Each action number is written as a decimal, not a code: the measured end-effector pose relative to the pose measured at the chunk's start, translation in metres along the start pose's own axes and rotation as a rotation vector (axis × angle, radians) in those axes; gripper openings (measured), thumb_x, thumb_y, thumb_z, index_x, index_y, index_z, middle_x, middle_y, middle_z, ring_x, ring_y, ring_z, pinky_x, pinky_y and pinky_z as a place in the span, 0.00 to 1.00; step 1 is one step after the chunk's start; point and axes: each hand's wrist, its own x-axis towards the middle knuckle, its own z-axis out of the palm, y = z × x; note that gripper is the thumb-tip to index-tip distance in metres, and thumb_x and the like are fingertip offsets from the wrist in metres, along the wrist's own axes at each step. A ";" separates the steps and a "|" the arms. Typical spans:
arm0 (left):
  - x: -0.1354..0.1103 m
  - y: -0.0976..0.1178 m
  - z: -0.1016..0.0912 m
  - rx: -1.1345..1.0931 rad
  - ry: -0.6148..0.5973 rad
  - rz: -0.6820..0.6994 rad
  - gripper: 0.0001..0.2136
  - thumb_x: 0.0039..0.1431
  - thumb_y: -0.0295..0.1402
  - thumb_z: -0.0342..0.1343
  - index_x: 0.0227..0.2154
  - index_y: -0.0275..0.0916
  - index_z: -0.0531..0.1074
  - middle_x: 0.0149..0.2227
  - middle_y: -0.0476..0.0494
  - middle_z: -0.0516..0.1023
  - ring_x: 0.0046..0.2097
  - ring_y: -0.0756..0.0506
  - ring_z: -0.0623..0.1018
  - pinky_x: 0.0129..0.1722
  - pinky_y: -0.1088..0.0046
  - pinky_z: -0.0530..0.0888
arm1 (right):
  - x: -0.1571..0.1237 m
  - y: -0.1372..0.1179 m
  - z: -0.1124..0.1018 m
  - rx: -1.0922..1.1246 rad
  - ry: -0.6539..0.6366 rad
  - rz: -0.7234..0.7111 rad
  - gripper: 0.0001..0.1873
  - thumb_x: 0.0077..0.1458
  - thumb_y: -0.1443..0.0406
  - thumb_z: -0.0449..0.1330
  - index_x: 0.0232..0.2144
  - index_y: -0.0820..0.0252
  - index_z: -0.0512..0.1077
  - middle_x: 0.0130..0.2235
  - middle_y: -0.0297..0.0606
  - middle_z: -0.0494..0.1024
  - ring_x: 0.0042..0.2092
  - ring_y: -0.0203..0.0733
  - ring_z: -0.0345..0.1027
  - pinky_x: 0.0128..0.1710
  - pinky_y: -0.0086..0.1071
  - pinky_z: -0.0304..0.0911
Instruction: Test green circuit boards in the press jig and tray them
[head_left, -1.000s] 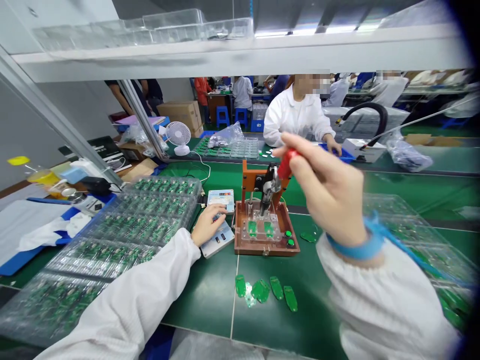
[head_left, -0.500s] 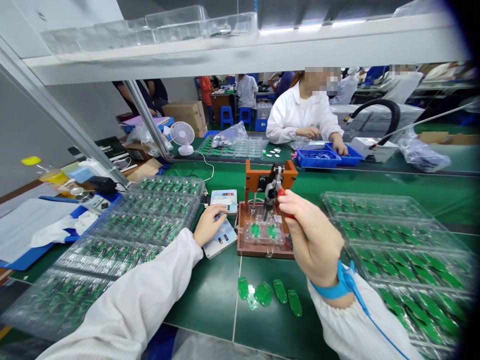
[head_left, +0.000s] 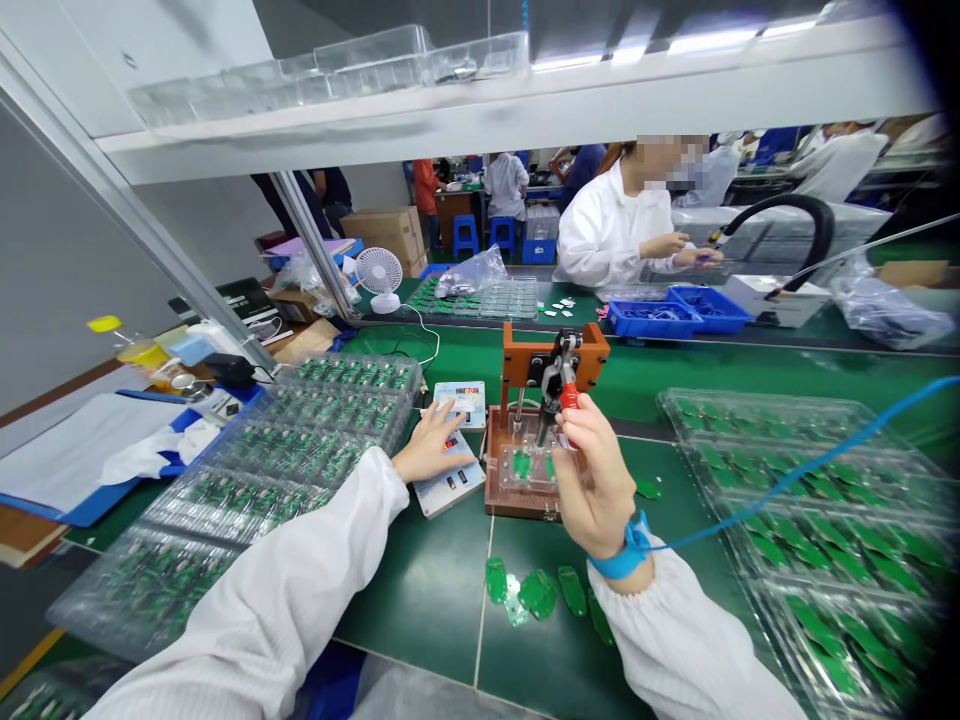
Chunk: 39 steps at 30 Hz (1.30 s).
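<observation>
My right hand (head_left: 596,475), a blue wrist strap (head_left: 622,550) at its wrist, is closed round the red lever handle (head_left: 570,394) of a toggle-clamp press (head_left: 555,362). The press has an orange frame and a brown base (head_left: 517,500). Beneath its plunger, a clear plate holds small green circuit boards (head_left: 523,464), partly hidden by my hand. My left hand (head_left: 433,445), fingers spread, rests over two white control boxes (head_left: 454,488) with red digital displays. Several loose green boards (head_left: 538,594) lie on the mat in front of the press.
Clear trays of green boards stand left (head_left: 300,440) and right (head_left: 795,500). Behind are a small white fan (head_left: 379,275), blue bins (head_left: 652,318) and a co-worker in white (head_left: 619,230). A shelf (head_left: 337,140) crosses overhead. A blue cord (head_left: 810,465) runs from my wrist strap.
My right hand has shifted left and lower on the lever, exposing more red handle. My left fingers have spread wider. The co-worker's hands have lifted from the blue bin. The view has turned slightly left.
</observation>
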 end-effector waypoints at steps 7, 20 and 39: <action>0.012 -0.004 -0.016 0.205 -0.283 0.050 0.55 0.47 0.59 0.67 0.73 0.41 0.50 0.75 0.32 0.33 0.74 0.24 0.33 0.68 0.37 0.45 | -0.008 0.004 0.003 0.027 -0.026 0.009 0.34 0.59 0.77 0.59 0.63 0.47 0.65 0.55 0.43 0.76 0.67 0.54 0.64 0.61 0.56 0.71; 0.021 -0.018 -0.008 0.163 -0.298 0.080 0.57 0.42 0.63 0.67 0.72 0.43 0.52 0.75 0.30 0.37 0.73 0.21 0.37 0.67 0.35 0.47 | -0.014 0.005 0.001 0.081 -0.067 0.046 0.36 0.59 0.76 0.59 0.65 0.43 0.62 0.59 0.42 0.73 0.69 0.57 0.59 0.61 0.60 0.70; 0.004 -0.040 -0.014 0.106 -0.230 0.042 0.58 0.43 0.63 0.66 0.72 0.41 0.52 0.75 0.31 0.37 0.73 0.21 0.36 0.69 0.39 0.48 | -0.018 0.009 0.003 0.101 -0.055 0.043 0.40 0.58 0.78 0.58 0.67 0.40 0.59 0.59 0.42 0.72 0.70 0.57 0.57 0.57 0.59 0.75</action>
